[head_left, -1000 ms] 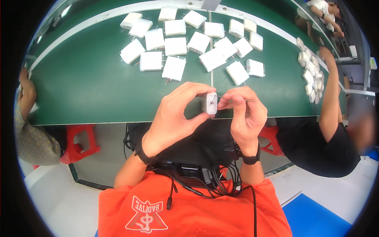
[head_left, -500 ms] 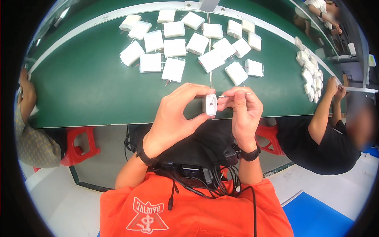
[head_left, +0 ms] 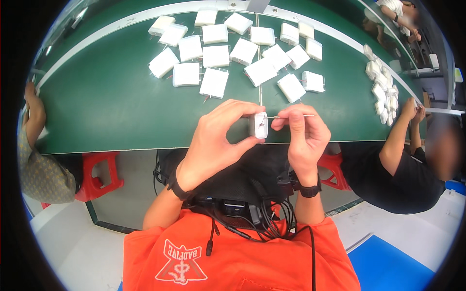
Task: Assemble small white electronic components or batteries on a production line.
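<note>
The left hand (head_left: 218, 140) pinches a small, rigid, seemingly light white adapter block (head_left: 257, 125) by its edges, while the right hand (head_left: 303, 136) grips a thin, bendable metal pin (head_left: 291, 116).

Right hand (head_left: 301, 136): shifts slightly lower and further right of the white block (head_left: 257, 125); its thin metal rod (head_left: 291, 116) now reaches the block's face.
Left hand (head_left: 218, 140): sits a little lower against the green table (head_left: 111, 102) edge.
Co-worker's hands (head_left: 412, 109): drawn back from the small white parts (head_left: 383, 89), now clasped together right of them.
</note>
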`<state>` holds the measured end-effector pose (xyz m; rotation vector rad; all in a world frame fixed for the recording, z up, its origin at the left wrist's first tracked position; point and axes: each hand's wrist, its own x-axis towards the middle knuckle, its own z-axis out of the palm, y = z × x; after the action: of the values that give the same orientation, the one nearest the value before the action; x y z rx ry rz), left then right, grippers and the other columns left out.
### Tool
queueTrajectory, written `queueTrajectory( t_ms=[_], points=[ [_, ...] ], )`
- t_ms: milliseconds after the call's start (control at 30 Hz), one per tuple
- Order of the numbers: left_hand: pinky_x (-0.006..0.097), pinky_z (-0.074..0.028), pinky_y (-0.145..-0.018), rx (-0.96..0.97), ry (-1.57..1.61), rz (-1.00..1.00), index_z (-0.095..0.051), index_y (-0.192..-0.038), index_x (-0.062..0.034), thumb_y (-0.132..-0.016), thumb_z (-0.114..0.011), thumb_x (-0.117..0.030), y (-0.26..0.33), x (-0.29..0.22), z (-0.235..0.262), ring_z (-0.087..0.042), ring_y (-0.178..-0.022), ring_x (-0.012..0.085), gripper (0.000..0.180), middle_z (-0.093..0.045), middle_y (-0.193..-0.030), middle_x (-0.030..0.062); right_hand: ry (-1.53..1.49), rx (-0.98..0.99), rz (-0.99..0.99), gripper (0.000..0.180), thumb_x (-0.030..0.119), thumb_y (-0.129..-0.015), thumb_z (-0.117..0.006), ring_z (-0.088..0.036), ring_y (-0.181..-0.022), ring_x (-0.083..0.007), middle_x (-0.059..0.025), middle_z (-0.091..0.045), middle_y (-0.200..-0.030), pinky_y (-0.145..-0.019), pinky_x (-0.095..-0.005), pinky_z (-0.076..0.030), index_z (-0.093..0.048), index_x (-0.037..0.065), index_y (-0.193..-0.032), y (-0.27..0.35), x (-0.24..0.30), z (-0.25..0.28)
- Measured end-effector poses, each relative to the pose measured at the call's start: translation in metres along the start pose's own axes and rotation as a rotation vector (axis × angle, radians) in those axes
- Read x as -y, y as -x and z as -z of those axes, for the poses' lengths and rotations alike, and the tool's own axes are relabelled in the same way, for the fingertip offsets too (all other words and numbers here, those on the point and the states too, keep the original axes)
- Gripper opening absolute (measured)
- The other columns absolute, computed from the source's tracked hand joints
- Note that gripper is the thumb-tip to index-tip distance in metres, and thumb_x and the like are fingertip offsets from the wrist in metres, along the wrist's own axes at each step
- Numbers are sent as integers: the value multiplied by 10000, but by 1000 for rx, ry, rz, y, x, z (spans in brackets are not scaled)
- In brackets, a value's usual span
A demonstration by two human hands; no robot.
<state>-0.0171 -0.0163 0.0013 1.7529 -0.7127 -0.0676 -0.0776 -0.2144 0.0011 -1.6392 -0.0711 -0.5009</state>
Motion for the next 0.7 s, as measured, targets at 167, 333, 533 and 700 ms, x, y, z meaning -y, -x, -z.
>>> queueTrajectory(
  t_ms=[167,333,533,700],
  points=[
    [371,-602,-997,-3,11,7,-763,-1205,-28,-751,-943,-30,1,2,-1,-781,-1125,285,488,-802,-1215,119,-85,-12,-104,216,103,-1150,-606,-742,-808,-157,-144,-779,-967,-737,-297,-602,-732,-61,-1088,4,-2,-4],
    [369,-601,-998,6,14,1,-762,-1203,-25,-749,-942,-22,1,-1,0,-781,-1128,281,488,-804,-1214,116,-491,78,-246,322,230,-1192,-541,-710,-774,-176,-147,-757,-971,-736,-318,-597,-692,-40,-1100,3,-2,5],
    [366,-601,-1000,9,40,9,-766,-1189,-13,-744,-942,-12,-2,-1,-6,-781,-1129,279,478,-804,-1219,121,-159,-89,116,368,262,-1222,-443,-641,-803,-169,-135,-647,-988,-791,-358,-602,-586,-3,-1010,-24,-2,13],
    [367,-602,-1004,7,7,-5,-768,-1181,-13,-762,-931,-7,-4,0,2,-780,-1125,278,450,-801,-1213,126,235,335,-107,94,53,-1097,-622,-593,-755,-142,-68,-675,-902,-729,-298,-522,-668,-17,-1055,-41,37,13]
  ],
)
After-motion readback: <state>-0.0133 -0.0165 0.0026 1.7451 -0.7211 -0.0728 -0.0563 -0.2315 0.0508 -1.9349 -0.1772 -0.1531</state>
